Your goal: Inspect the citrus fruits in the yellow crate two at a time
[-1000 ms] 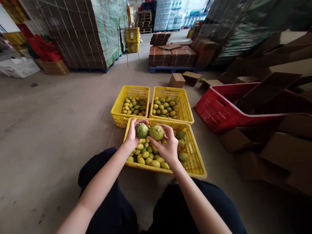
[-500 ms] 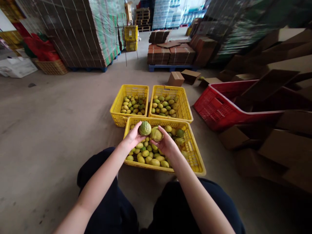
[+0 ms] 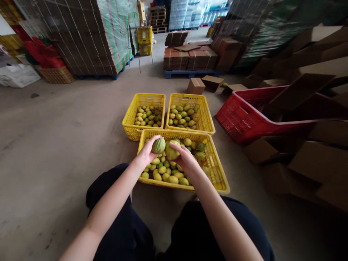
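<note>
My left hand [image 3: 147,151] is closed round a ribbed green fruit [image 3: 158,145], above the near yellow crate [image 3: 221,177]. Close on its right, my right hand [image 3: 185,156] grips a larger yellow-green fruit [image 3: 172,150], with the thumb over its top. Below both hands the crate holds many yellow and green fruits [image 3: 173,179]. Behind it stand two more yellow crates of similar fruit, one at the left [image 3: 129,131] and one at the right [image 3: 210,119].
A red crate [image 3: 236,121] with cardboard in it stands at the right, among open cardboard boxes [image 3: 320,163]. Further back are flat cartons on a blue pallet [image 3: 190,73] and a wrapped stack [image 3: 108,40]. My knees flank the near crate.
Both held fruits have shifted slightly to the left. The right-hand fruit is turned differently, and my right thumb now lies across its top.
</note>
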`<action>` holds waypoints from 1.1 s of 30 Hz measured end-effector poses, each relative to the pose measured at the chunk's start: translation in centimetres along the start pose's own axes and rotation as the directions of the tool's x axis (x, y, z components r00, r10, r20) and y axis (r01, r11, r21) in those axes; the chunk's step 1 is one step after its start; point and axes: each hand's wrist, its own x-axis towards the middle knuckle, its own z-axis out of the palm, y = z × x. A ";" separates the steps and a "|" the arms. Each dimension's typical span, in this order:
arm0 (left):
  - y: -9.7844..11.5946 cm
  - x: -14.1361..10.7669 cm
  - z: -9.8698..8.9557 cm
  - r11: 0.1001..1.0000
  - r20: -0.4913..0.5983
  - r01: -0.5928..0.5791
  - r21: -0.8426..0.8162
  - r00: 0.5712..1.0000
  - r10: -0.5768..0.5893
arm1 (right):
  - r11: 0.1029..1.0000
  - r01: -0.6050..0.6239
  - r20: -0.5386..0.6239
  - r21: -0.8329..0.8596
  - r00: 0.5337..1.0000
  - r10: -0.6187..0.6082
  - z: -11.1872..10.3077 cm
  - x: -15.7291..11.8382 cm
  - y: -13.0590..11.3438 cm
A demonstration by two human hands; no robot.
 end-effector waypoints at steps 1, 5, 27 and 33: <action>0.0 -0.2 0.1 1.000 -0.006 -0.009 -0.015 1.000 0.009 | 0.999 0.020 0.010 0.029 1.000 -0.021 0.1 0.0 0.0; 0.2 -0.5 0.5 0.980 0.037 0.081 -0.184 0.996 -0.076 | 0.984 0.078 0.061 0.160 0.994 -0.089 0.3 -0.1 -0.3; 0.0 0.2 -0.1 0.896 0.099 0.164 -0.412 0.986 -0.135 | 0.950 -0.061 -0.050 0.305 0.996 0.080 0.6 -1.1 -1.3; -0.5 0.3 -0.1 0.945 0.084 0.135 -0.298 0.990 -0.115 | 0.927 -0.080 -0.035 0.367 0.994 0.100 0.2 -0.8 -1.2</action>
